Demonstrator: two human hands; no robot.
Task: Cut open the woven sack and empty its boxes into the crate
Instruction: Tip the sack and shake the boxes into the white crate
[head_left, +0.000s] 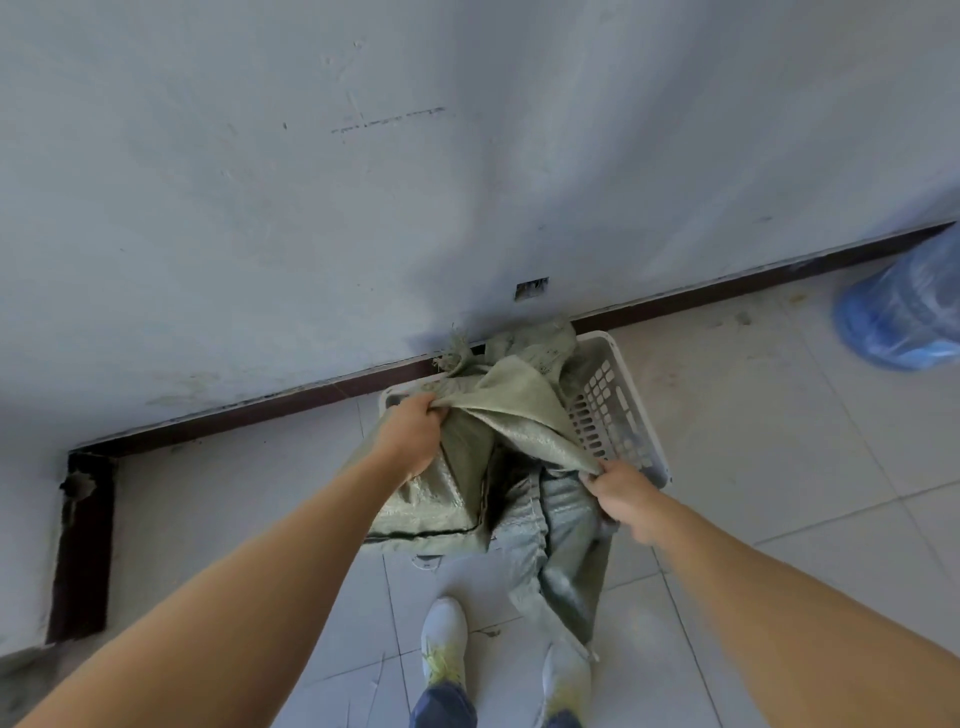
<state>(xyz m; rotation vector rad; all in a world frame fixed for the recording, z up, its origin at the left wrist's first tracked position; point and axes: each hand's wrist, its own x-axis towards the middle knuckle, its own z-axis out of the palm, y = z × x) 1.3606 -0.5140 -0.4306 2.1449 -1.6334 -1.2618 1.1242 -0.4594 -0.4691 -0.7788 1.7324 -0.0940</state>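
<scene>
The person is standing over a white crate (631, 395). It is sitting on the tiled floor (779, 426), against the dark skirting (249, 413) at the foot of a pale wall (363, 182). A green woven sack (519, 410) is lying in and over the crate and covering most of it. Only the crate's slotted right wall and a bit of its far left corner are showing.

The left grip (410, 436) is clamping a bunched fold of the sack near the crate's far left corner, fingers curling round the cloth. The right grip (621, 496) is pinching another edge of the sack at the crate's near right corner. A sheet of cloth is stretching taut between the two, and a dark opening is showing under it.

On the left the sack is lying tight over a flat, blocky shape; the boxes themselves are hidden. A loose length of sack is trailing over the near rim onto the floor and reaching the right shoe (566, 675). The left shoe (444, 636) is standing just beside it. A frayed end of the sack is sticking up against the skirting.

A blue water bottle (904, 312) is sitting at the far right, well apart from the crate.
</scene>
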